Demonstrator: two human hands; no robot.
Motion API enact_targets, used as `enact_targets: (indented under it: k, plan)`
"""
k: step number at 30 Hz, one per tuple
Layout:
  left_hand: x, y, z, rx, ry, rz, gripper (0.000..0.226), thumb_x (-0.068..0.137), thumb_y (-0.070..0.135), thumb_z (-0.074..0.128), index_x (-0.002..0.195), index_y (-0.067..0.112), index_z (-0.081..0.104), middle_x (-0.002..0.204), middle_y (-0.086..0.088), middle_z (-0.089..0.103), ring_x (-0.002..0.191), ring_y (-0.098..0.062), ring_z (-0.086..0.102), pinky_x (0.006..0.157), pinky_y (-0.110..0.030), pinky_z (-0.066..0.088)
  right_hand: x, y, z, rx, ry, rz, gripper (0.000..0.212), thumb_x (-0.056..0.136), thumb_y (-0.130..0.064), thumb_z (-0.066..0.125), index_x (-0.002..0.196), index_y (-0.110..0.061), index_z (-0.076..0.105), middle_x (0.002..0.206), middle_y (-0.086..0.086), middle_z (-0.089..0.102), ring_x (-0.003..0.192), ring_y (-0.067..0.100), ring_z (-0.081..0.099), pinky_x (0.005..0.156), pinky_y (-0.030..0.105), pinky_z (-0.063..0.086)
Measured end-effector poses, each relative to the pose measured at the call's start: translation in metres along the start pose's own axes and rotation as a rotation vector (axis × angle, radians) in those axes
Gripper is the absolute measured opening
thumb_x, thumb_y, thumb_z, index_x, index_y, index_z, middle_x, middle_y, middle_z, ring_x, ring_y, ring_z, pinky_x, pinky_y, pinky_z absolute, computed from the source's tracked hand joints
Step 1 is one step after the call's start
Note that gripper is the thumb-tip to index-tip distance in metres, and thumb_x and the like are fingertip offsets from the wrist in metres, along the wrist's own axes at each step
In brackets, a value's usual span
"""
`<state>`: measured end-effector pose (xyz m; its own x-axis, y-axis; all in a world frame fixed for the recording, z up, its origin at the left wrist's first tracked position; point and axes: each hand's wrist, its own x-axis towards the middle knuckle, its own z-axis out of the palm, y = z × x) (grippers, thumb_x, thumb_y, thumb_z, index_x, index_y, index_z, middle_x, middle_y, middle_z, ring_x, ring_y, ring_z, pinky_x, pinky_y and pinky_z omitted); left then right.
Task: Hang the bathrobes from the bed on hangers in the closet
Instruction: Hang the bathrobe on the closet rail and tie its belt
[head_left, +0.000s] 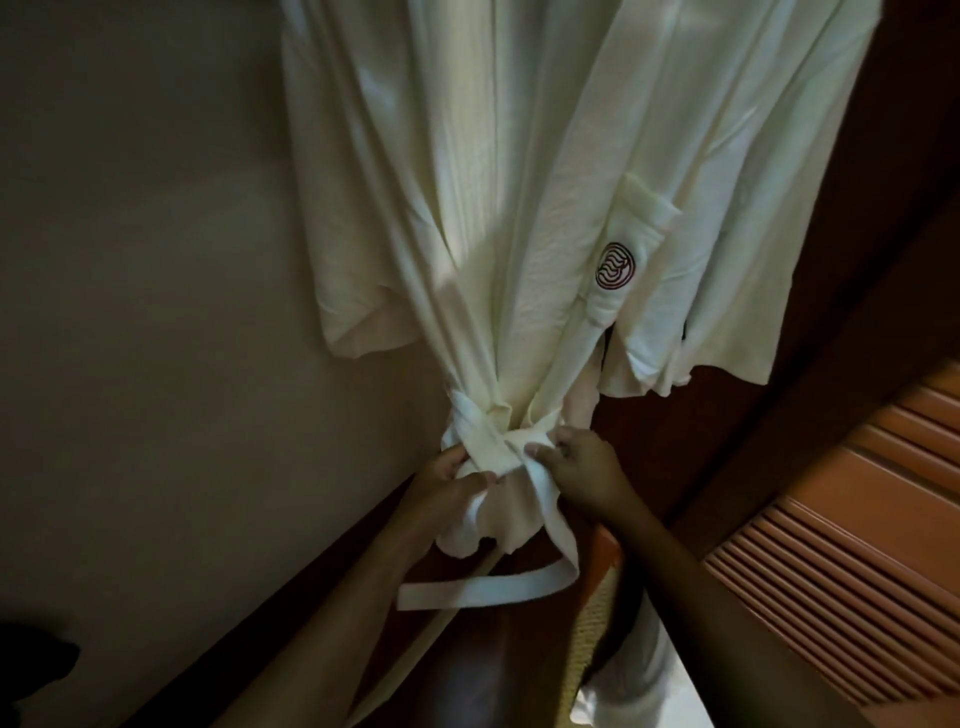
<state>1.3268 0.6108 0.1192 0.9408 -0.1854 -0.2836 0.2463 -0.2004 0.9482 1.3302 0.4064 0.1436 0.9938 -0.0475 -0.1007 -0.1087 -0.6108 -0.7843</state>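
Two hands, left hand (452, 486) and right hand (574, 465), pinch the belt (488, 441) at its knot, midway between them at lower centre, beneath the bathrobe (493, 208) hanging lengthwise from the frame's top.

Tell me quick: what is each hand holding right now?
Left hand: closed, gripping the belt at the bathrobe waist.
Right hand: closed, pinching the same belt.
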Motion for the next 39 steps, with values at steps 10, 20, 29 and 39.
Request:
enact_targets:
  k: [10, 20, 29, 39]
  plan:
    - [0.033, 0.008, -0.002, 0.274, 0.212, 0.188, 0.024, 0.095, 0.018, 0.07, 0.071, 0.013, 0.072, 0.071, 0.004, 0.072, 0.069, -0.008, 0.068, 0.065, -0.026, 0.051, 0.035, -0.084, -0.069, 0.481, 0.434, -0.058, 0.035, 0.083, -0.048, 0.069, 0.092, -0.015, 0.076, 0.086, 0.003, 0.076, 0.084, 0.021, 0.073, 0.084, 0.05, 0.059]
    - [0.041, 0.031, 0.003, 0.391, 0.194, 0.021, 0.02, 0.097, 0.032, 0.065, 0.108, 0.016, 0.068, 0.101, 0.001, 0.07, 0.093, -0.02, 0.065, 0.076, -0.025, 0.044, 0.009, -0.029, -0.064, 0.214, -0.137, 0.081, 0.012, 0.095, -0.027, 0.069, 0.098, -0.015, 0.07, 0.088, 0.003, 0.072, 0.081, 0.021, 0.068, 0.066, 0.026, 0.051]
    - [0.043, 0.022, -0.003, -0.026, 0.003, 0.048, 0.013, 0.09, 0.007, 0.073, 0.103, 0.005, 0.075, 0.1, -0.015, 0.077, 0.101, -0.033, 0.072, 0.083, -0.035, 0.056, 0.02, -0.022, -0.021, -0.004, 0.166, -0.045, 0.044, 0.097, -0.038, 0.063, 0.067, -0.006, 0.055, 0.067, 0.01, 0.059, 0.064, 0.02, 0.06, 0.064, 0.028, 0.049]
    - [0.057, 0.006, -0.002, 0.382, 0.143, 0.087, 0.024, 0.1, 0.01, 0.054, 0.107, 0.022, 0.074, 0.11, -0.005, 0.072, 0.098, -0.017, 0.065, 0.078, -0.022, 0.048, 0.02, 0.02, 0.023, -0.216, 0.145, 0.048, 0.022, 0.098, -0.019, 0.058, 0.116, -0.015, 0.07, 0.108, 0.004, 0.074, 0.091, 0.017, 0.068, 0.076, 0.022, 0.047]
